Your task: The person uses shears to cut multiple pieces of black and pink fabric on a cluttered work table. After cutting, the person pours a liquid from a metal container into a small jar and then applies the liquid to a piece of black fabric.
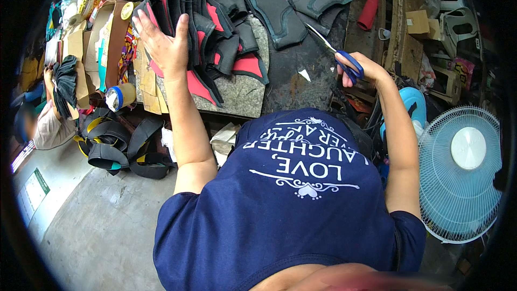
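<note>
My left hand (162,46) lies with its fingers stretched out against the left side of a pile of black padded fabric pieces (226,56) with red undersides. Some fingertips are partly hidden by the folds. My right hand (371,66) grips a pair of scissors (353,70) by their blue handles, out at the right side of the bench. The blades point up and left, toward flat black pieces with teal-edged borders (277,16). Whether the blades touch those pieces, I cannot tell. A small white scrap (305,75) lies on the dark bench below the blades.
A light-blue fan (460,175) stands close by my right arm. Black straps (129,143) hang at the left below the bench, near a jar with a yellow rim (121,97). Cardboard boxes (110,43) crowd the left. Another person (54,124) is at the far left.
</note>
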The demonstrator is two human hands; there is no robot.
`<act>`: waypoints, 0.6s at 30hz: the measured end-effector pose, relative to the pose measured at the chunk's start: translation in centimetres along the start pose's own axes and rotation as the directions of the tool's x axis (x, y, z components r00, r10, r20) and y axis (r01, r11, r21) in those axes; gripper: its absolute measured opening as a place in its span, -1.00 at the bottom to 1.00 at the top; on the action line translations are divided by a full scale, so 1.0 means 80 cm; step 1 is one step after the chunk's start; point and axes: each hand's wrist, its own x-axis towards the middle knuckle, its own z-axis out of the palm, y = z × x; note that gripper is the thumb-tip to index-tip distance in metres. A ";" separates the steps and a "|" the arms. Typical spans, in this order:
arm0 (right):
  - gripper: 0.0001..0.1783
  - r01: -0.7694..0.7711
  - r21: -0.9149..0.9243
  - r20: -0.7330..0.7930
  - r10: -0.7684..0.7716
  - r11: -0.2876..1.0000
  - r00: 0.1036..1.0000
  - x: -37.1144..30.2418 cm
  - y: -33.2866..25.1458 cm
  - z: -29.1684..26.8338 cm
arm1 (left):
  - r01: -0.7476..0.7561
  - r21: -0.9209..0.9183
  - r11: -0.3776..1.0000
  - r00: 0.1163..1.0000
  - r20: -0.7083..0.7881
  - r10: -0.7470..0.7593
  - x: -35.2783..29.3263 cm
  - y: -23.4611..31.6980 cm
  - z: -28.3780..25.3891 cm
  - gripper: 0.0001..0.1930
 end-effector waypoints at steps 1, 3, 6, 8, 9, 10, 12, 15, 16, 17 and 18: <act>-0.35 0.018 0.007 0.005 -0.018 1.000 1.000 0.008 -0.001 0.001 | -0.014 0.023 1.000 1.000 -0.022 0.015 -0.006 0.004 -0.001 0.07; -0.35 0.059 0.080 0.031 -0.062 0.995 0.998 0.023 -0.005 0.003 | -0.095 0.067 0.993 0.995 -0.023 0.097 -0.018 0.014 0.000 0.05; -0.33 0.095 0.153 0.020 -0.099 0.984 0.995 0.040 -0.012 0.008 | -0.162 0.151 0.975 0.983 -0.063 0.173 -0.026 0.033 0.000 -0.07; -0.32 0.109 0.198 0.016 -0.114 0.974 0.993 0.045 -0.016 0.012 | -0.238 0.194 0.952 0.950 -0.158 0.270 -0.030 0.052 -0.001 -0.16; -0.31 0.126 0.229 0.028 -0.136 0.965 0.990 0.045 -0.017 0.013 | -0.307 0.123 0.944 0.926 -0.189 0.326 -0.035 0.066 0.001 -0.30; -0.31 0.120 0.211 0.011 -0.125 0.970 0.992 0.044 -0.018 0.014 | -0.405 0.013 0.914 0.901 -0.167 0.401 -0.039 0.082 0.005 -0.37; -0.31 0.123 0.221 0.026 -0.132 0.968 0.991 0.038 -0.020 0.013 | -0.453 -0.220 0.864 0.872 0.094 0.481 -0.056 0.117 0.015 -0.36; -0.32 0.161 0.251 0.055 -0.180 0.954 0.982 0.027 -0.021 0.010 | -0.420 -0.281 0.863 0.784 0.367 0.501 -0.079 0.158 0.049 -0.16; -0.32 0.186 0.254 0.059 -0.208 0.949 0.976 0.023 -0.022 0.009 | -0.428 -0.216 0.878 0.788 0.387 0.479 -0.083 0.165 0.064 -0.18; -0.32 0.208 0.255 0.057 -0.230 0.944 0.972 0.019 -0.023 0.009 | -0.445 -0.134 0.885 0.783 0.421 0.457 -0.085 0.169 0.078 -0.19; -0.34 0.253 0.264 0.066 -0.279 0.931 0.958 0.015 -0.024 0.010 | -0.413 -0.141 0.900 0.796 0.425 0.431 -0.086 0.169 0.091 -0.24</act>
